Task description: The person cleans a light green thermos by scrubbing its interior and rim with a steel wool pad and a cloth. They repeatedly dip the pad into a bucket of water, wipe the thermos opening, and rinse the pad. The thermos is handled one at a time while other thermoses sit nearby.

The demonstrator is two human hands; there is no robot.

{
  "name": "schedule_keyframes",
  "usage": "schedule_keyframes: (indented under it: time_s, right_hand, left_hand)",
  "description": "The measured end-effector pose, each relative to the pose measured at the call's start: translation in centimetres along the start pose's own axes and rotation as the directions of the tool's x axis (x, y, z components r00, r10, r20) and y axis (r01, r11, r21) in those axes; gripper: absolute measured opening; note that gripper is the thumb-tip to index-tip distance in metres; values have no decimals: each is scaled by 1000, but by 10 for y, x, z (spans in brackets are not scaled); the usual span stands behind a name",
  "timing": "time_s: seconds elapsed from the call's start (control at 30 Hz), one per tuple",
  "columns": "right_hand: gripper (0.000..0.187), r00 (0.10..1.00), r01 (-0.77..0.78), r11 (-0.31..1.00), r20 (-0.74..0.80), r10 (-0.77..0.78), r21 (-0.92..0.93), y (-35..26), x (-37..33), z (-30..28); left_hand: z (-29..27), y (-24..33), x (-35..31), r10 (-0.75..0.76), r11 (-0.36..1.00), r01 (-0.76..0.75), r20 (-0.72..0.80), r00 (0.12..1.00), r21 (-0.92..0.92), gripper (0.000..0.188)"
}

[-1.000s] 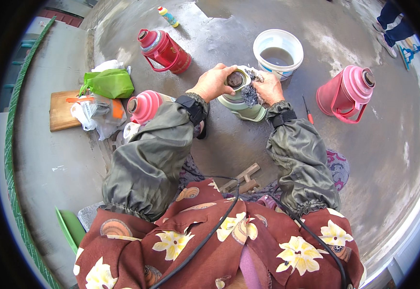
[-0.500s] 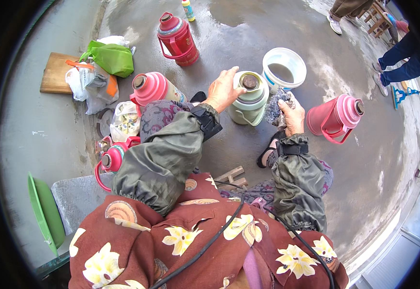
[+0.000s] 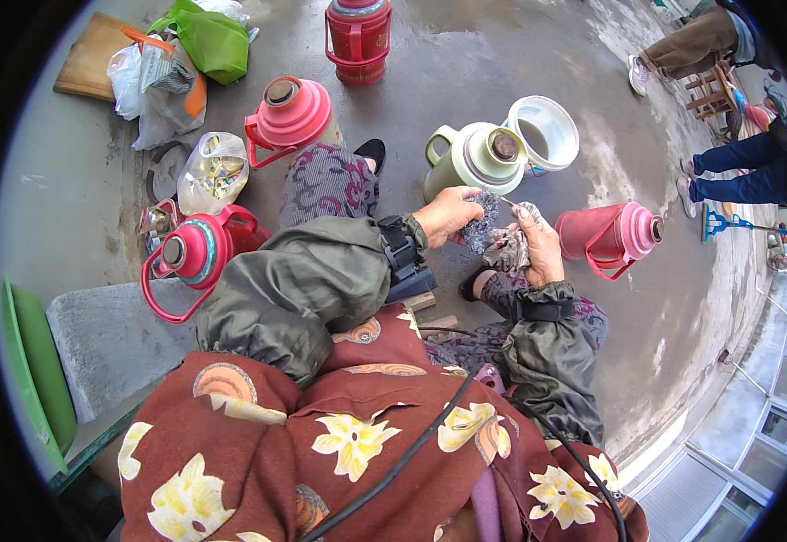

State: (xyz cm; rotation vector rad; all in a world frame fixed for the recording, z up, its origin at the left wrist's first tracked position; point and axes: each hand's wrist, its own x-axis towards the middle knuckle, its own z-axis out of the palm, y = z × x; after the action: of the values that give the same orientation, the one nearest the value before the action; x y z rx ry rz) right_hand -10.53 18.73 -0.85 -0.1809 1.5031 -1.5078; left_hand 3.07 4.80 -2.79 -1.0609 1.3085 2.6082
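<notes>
My left hand (image 3: pixel 447 215) is closed on a grey steel wool pad (image 3: pixel 479 222). Close beside it, my right hand (image 3: pixel 542 242) grips a crumpled, stained rag (image 3: pixel 507 248); something thin and dark shows at its fingertips, too small to name. Just beyond both hands, a pale green thermos flask (image 3: pixel 470 161) stands on the wet floor, brown stopper in its mouth and handle turned to the left. Neither hand touches it. Behind this flask is a white bucket (image 3: pixel 567 155) holding murky water. A pink thermos (image 3: pixel 603 233) is right of my right hand.
More red and pink thermoses (image 3: pixel 298 113) stand left and far ahead. Plastic bags (image 3: pixel 166 90), a green bag (image 3: pixel 204 41) and a wooden board (image 3: pixel 91 59) lie at the left, near a green basin (image 3: pixel 37 361). Two people (image 3: pixel 736 167) are at the far right, beside a blue mop (image 3: pixel 723 224).
My left hand has left the green flask and come down to take hold of the steel wool, which was in my right hand. The flask's handle now points left. The view has shifted.
</notes>
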Motion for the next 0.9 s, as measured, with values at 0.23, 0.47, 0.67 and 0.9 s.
schedule_keyframes:
  time_s: [0.23,0.47,0.67,0.9]
  right_hand:
    - [18,999,21,998,-23,-23,-61,-6,-10,-24]
    - [27,992,-65,998,-109,63,-11,1,-6,-33]
    - [26,998,-8,1000,-59,9,14,1,-6,-32]
    - [28,999,-38,998,-8,39,52,13,-5,-56]
  left_hand:
    - [-23,14,25,485,840,-273,-421,767,469,53]
    - [-8,13,32,461,861,-275,-430,776,427,54]
    - [-9,13,48,476,850,-265,-449,756,455,56]
    - [-6,1,57,579,730,-291,-334,743,618,50]
